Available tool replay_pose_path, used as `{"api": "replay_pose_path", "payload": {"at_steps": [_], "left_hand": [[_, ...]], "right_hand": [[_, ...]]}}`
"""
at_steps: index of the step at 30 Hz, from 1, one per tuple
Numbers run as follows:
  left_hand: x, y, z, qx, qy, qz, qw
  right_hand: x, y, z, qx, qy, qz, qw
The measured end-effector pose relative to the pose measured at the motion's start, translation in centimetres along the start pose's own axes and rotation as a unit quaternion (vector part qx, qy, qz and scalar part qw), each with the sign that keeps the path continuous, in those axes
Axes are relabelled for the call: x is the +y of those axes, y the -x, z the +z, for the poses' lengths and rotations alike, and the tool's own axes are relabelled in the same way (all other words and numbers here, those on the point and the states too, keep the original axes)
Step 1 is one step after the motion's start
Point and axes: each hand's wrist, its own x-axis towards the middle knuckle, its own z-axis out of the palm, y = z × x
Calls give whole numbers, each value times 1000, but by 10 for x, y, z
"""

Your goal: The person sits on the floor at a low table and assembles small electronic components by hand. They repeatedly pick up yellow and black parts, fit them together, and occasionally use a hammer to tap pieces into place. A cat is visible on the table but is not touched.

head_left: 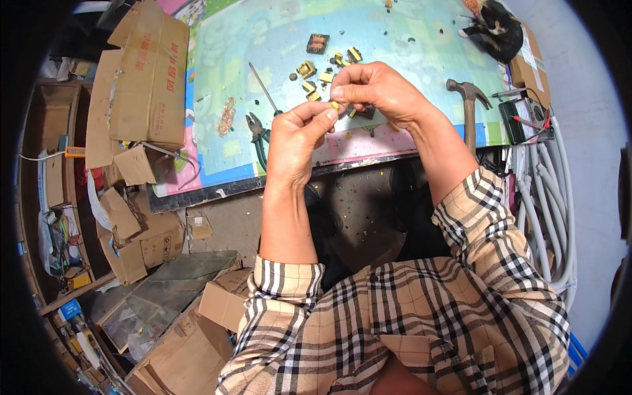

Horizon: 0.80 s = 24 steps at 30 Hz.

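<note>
My left hand (299, 135) pinches a small yellow part (335, 105) between thumb and fingertips. Close against it, the thumb and fingers of my right hand (382, 92) are pressed together; what they grip is too small to make out. Just beyond my hands, several small yellow-and-black coil parts (306, 68) are scattered on the table mat (237, 39). Farther back is a dark transformer with copper-coloured windings (317, 43). Beside my left hand lie diagonal cutters (257, 128), partly hidden, and a screwdriver (263, 85).
A claw hammer (469, 108) lies to the right of my right forearm. A pile of copper wire (226, 117) is at left, near a large cardboard box (145, 79). A black cat (495, 33) rests at the far right, above a meter with red leads (523, 118). Grey hoses (550, 204) hang at right.
</note>
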Motion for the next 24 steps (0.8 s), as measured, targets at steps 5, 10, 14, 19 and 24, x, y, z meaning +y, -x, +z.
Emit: {"api": "replay_pose_path", "payload": {"at_steps": [5,10,14,19,24], "left_hand": [[-2,-4,-6,-47,152,-30,987],[-10,-7,-10,-84,220,-34,971],[-6,-3,-10,-114,165,-27,979],[1,1,-13,-92,30,-48,994],[2,2,-14,-80,-111,-22,990]], "right_hand": [[4,-5,-3,2,13,-68,998],[1,-2,-1,-2,48,-89,995],[0,0,-5,-38,27,-65,997],[3,1,-8,-54,67,-48,995],[7,1,-6,-48,145,-73,986]]}}
